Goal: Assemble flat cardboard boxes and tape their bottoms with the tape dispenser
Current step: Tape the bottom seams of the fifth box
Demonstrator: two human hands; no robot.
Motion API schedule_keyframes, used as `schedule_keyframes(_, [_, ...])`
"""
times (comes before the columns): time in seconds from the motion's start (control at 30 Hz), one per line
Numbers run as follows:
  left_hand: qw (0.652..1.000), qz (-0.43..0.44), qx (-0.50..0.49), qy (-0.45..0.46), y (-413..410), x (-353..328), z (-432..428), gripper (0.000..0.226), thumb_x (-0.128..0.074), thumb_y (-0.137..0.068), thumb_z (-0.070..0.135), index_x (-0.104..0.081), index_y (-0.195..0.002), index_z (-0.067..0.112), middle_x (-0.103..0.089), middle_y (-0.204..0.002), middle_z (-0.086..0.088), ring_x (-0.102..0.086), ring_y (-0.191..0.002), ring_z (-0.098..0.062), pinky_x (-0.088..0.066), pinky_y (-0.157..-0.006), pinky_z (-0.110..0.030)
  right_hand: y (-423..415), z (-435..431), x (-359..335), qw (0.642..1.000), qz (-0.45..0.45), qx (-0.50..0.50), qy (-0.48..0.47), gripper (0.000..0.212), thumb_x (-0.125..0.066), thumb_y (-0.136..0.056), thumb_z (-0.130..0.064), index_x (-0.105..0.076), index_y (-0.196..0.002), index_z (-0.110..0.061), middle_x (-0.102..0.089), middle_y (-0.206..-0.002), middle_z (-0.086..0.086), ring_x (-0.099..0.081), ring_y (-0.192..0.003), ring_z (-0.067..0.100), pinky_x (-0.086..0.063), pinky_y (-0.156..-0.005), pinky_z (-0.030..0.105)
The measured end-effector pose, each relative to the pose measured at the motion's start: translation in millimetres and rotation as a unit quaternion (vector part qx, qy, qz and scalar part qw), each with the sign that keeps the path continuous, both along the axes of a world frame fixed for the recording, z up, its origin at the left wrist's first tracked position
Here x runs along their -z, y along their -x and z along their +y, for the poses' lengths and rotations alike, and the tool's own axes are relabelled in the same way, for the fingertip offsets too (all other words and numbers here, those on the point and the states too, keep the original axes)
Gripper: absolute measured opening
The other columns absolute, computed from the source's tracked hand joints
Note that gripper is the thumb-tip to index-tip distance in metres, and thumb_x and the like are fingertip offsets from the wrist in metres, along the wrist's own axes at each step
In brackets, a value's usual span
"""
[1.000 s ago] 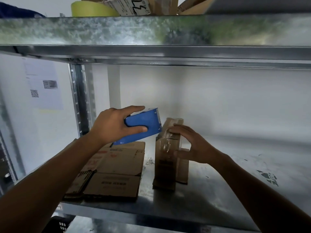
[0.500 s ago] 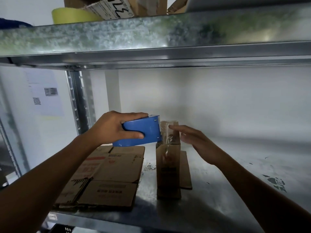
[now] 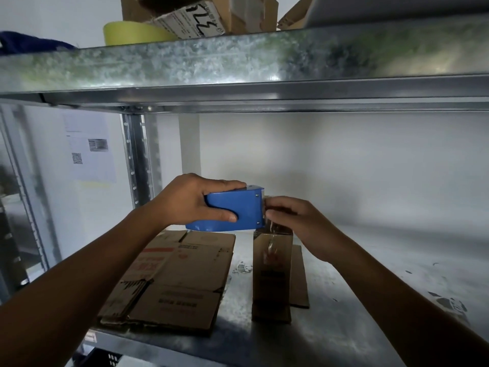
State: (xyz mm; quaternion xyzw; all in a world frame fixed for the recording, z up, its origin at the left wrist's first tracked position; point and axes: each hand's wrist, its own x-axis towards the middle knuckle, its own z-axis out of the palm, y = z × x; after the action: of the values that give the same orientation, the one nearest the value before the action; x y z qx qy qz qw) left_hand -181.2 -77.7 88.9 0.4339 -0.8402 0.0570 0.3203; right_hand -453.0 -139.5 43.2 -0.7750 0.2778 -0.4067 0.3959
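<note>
My left hand (image 3: 194,201) grips a blue tape dispenser (image 3: 239,211), held level just above the top left of a small upright cardboard box (image 3: 272,274) on the metal shelf (image 3: 344,327). My right hand (image 3: 293,221) sits at the dispenser's front end over the box top, its fingers curled and pinching the clear tape there. A strip of shiny clear tape runs down the box's front face. A stack of flat cardboard boxes (image 3: 180,276) lies on the shelf to the left of the upright box.
An upper metal shelf (image 3: 238,62) spans the view close overhead, carrying a yellow-green tape roll (image 3: 132,33) and cardboard boxes (image 3: 211,14). A steel upright post (image 3: 137,160) stands at the back left. A flat cardboard piece (image 3: 300,282) lies behind the upright box.
The dispenser came down and levelled at the box top. My right hand left the box's side and moved up to the dispenser's front, where its fingers closed on the tape.
</note>
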Motion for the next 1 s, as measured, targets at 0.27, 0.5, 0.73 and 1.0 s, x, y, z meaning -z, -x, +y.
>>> schedule_keyframes(0.27, [1.000,0.007,0.009,-0.007,0.2,1.6,-0.9,0.073,-0.071,-0.074,0.069,-0.049,-0.141,0.048,-0.074,-0.116,0.013,-0.072,-0.091,-0.005,-0.061,-0.081,-0.033,-10.0,-4.8,-11.1,0.994,-0.049,0.057,-0.074,0.018,-0.064,-0.098,-0.025,-0.072,-0.113,-0.029,-0.074,-0.106,-0.010,-0.068,-0.103,0.011,-0.047,-0.078,0.020])
schedule_keyframes(0.5, [1.000,0.009,0.013,-0.023,1.8,-2.6,-0.3,0.072,-0.074,-0.073,0.065,-0.051,-0.139,0.048,-0.069,-0.115,0.029,-0.071,-0.091,-0.003,-0.061,-0.080,-0.033,-19.2,-6.6,-20.5,0.995,0.017,0.082,-0.052,0.026,-0.064,-0.096,-0.014,-0.073,-0.120,-0.016,-0.071,-0.117,0.001,-0.063,-0.111,0.019,-0.049,-0.098,0.038])
schedule_keyframes(0.73, [1.000,0.003,0.021,-0.009,-0.9,-2.7,-1.6,0.074,-0.069,-0.075,0.072,-0.049,-0.142,0.048,-0.072,-0.116,0.020,-0.071,-0.091,-0.002,-0.061,-0.080,-0.033,-20.8,-7.6,-22.0,0.993,0.074,0.083,-0.035,0.021,-0.057,-0.096,-0.015,-0.077,-0.095,-0.022,-0.073,-0.090,-0.003,-0.064,-0.091,0.015,-0.047,-0.077,0.029])
schedule_keyframes(1.0, [1.000,-0.008,0.024,0.005,-4.7,-2.6,-3.3,0.074,-0.074,-0.078,0.064,-0.049,-0.144,0.043,-0.074,-0.115,0.015,-0.072,-0.088,-0.003,-0.061,-0.077,-0.032,-18.3,-6.8,-20.5,0.996,0.018,0.083,-0.033,0.015,-0.065,-0.095,-0.019,-0.076,-0.085,-0.020,-0.071,-0.075,-0.007,-0.062,-0.069,0.002,-0.048,-0.070,0.026])
